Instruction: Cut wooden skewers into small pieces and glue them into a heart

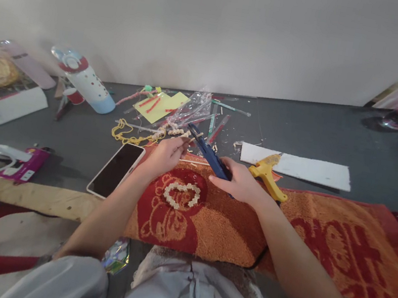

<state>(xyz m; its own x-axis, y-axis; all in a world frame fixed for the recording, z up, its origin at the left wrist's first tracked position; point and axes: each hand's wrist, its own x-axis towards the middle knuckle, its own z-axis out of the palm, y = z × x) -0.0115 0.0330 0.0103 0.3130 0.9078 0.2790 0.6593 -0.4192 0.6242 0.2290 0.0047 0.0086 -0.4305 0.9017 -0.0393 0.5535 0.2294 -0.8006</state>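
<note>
My right hand (242, 179) is wrapped round a long blue hand tool (213, 157), whose exact kind I cannot make out; it points up and left. Close to the tool's far end, the fingers of my left hand (169, 154) are pinched on a thin pale stick (193, 139). Below both hands, a heart-shaped outline of small pale pieces (196, 197) lies on an orange and red towel (231, 226). A yellow glue gun (269, 176) rests just right of my right hand.
Left of my left arm lies a phone (116, 170). Behind the hands are plastic wrappers (194, 109), yellow paper (157, 111) and yellow cord (121, 130). A spotted bottle (87, 83) lies back left, a white strip (307, 169) to the right. The wall (220, 29) bounds the desk.
</note>
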